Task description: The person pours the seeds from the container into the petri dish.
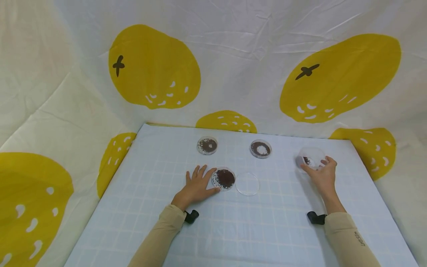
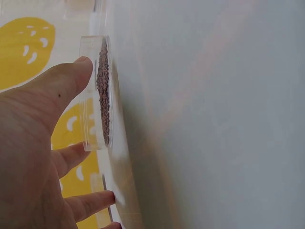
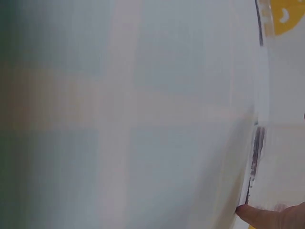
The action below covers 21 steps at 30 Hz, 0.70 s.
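On the table, a petri dish point(image 1: 224, 178) of dark brown granules stands by my left hand point(image 1: 197, 186). The left thumb and index finger hold opposite sides of its rim, while the other fingers spread over the cloth. Side on, the left wrist view shows the granules point(image 2: 103, 90) heaped inside the clear wall. Farther right, my right hand point(image 1: 323, 173) grips a clear plastic tub point(image 1: 311, 152) with the thumb low on its near side. Some dark granules point(image 1: 307, 161) show in the tub. A clear round lid point(image 1: 247, 184) lies just right of the left hand's dish.
Two more petri dishes with dark granules, one at back left point(image 1: 207, 145) and one at back centre point(image 1: 261, 148), stand toward the far edge. A pale checked cloth point(image 1: 247, 233) covers the table. White curtains point(image 1: 233, 74) with yellow fruit prints hang behind and at the sides.
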{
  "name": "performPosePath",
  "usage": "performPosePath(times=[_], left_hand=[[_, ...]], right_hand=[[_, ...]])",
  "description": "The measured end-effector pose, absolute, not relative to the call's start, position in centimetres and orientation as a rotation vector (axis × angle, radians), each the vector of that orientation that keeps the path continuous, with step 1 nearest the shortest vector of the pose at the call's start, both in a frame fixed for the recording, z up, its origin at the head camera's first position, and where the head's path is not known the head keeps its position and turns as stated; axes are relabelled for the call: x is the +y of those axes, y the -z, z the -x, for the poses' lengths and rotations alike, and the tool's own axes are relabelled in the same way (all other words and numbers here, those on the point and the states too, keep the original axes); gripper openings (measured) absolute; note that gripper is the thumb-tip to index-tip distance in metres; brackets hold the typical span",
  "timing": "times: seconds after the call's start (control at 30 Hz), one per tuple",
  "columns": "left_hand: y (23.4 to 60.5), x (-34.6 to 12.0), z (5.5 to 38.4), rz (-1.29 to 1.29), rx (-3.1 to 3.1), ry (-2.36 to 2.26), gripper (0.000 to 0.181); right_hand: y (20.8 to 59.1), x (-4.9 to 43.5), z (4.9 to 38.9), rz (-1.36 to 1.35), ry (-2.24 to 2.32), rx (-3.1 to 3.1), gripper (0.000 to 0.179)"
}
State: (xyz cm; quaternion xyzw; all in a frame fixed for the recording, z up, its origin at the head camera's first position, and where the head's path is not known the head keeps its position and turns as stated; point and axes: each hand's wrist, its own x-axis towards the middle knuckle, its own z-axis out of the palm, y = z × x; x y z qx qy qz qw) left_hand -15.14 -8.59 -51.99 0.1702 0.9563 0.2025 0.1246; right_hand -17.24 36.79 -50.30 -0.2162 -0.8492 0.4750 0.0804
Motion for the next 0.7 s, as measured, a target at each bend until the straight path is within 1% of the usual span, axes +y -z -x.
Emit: performPosePath(times=[0.37,0.57,0.7], left_hand=[[51.65,-8.47,15.0,-0.495,2.792,-0.591,0.079],[51.62,-8.45,14.97,-0.495,2.789,-0.595,0.08],[51.51,-8.46,14.98,-0.498,2.788,-0.599,0.079]], right_hand=[[50.27,36.82,17.14,0.686,-1.421,-2.594,0.111],[50.17,36.81,17.02,0.652,-1.393,-2.599,0.114],[49.61,36.55,16.74,0.618,-1.307,-2.57,0.111]])
